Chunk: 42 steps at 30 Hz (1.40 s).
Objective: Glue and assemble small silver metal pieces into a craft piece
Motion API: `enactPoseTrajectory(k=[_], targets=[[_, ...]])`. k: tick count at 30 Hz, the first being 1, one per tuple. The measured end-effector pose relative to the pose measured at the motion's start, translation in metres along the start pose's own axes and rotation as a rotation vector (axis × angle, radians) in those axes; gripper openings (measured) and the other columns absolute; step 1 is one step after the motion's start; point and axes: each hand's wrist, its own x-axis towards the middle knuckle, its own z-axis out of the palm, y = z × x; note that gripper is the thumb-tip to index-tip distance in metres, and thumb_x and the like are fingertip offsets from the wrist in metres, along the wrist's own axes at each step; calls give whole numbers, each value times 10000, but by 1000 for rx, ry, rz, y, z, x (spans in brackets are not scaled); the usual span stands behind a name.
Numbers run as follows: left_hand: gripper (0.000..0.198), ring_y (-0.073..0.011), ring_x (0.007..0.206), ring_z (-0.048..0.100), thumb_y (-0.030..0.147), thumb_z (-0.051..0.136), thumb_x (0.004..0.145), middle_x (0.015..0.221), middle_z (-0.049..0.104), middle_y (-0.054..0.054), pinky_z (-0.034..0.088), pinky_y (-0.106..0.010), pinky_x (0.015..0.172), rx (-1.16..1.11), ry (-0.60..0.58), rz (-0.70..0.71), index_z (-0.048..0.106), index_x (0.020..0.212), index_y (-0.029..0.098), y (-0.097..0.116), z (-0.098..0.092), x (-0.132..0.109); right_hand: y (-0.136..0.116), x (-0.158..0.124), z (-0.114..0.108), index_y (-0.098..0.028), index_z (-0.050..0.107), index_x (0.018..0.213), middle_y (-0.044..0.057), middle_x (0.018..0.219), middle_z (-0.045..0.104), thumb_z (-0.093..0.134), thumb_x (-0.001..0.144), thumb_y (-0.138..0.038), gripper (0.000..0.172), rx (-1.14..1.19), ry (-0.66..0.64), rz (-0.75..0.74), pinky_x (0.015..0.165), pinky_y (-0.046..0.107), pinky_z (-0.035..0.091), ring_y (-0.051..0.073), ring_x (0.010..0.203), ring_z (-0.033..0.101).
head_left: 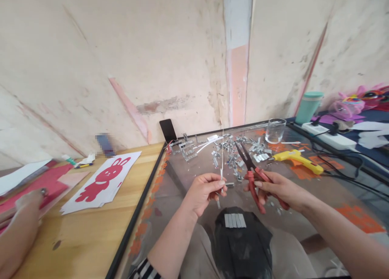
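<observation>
My left hand [203, 192] is closed in a pinch on a thin clear strip [222, 157] that stands upright above the glass tabletop [182, 182]. My right hand [275, 188] grips the red handles of a pair of pliers [251, 169], whose dark jaws point up and left toward the strip. Several small silvery cut pieces [234, 155] lie scattered on the glass just beyond both hands. A row of similar pieces [235, 220] rests on a black object [243, 246] below my hands.
A yellow glue gun [296, 159], a clear glass [275, 130], a teal cup [308, 106] and a white power strip [325, 135] sit at the right. A black phone [168, 130] leans on the wall. Another person's hand [28, 200] rests on red paper beside a red rabbit cutout [103, 182].
</observation>
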Motion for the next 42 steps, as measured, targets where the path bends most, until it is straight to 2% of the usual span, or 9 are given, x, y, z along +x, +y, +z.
enactPoseTrajectory(k=[3,7,11,13,17,23,30,42], targets=[[305,-98,508,600,307,827,551,604,658,-33,368,-159,414,44,-30,0,685,740,115,5,4,0,-5,-3,-1,-182,615,950,14,668,680,574,837,-433,278,-69,-33,-33,583,258,438,159,603,639],[305,-101,509,610,314,821,556,607,663,-30,384,-158,415,98,-61,-12,676,735,115,10,6,0,-10,-6,1,-174,592,991,35,753,675,556,835,-438,308,-179,-37,-44,647,292,473,176,675,630],[315,-98,501,605,325,821,538,594,658,-23,391,-155,407,147,-100,-41,661,711,115,10,10,-1,-14,-9,9,-170,569,976,58,843,633,530,831,-425,296,-263,3,-50,643,308,501,189,717,612],[318,-94,493,599,329,818,535,587,655,-20,390,-155,405,168,-116,-50,658,707,115,9,12,0,-15,-11,13,-177,566,949,51,838,613,528,817,-402,264,-294,30,-57,626,303,501,187,707,598],[309,-93,493,596,337,806,549,590,655,-22,390,-158,412,223,-114,-34,660,710,117,8,16,1,-18,-15,17,-193,576,900,8,707,584,498,819,-302,157,-420,46,-93,607,277,469,169,646,556],[275,-95,501,593,318,786,560,594,650,-22,394,-164,422,266,-73,16,652,692,117,16,19,2,-14,-18,15,-198,552,858,-3,731,570,451,846,-220,104,-672,53,-148,623,246,429,151,656,510],[247,-97,491,593,302,765,586,585,648,-24,394,-167,413,334,-128,-30,663,710,114,12,20,2,-13,-19,16,-199,516,828,-9,734,536,433,876,-264,116,-686,35,-137,608,237,414,143,650,471],[262,-94,476,571,310,773,562,579,643,-29,386,-178,415,346,-119,-59,657,688,112,11,20,2,-10,-16,17,-198,504,782,-13,722,561,466,865,-280,123,-705,57,-165,611,235,418,140,659,491]])
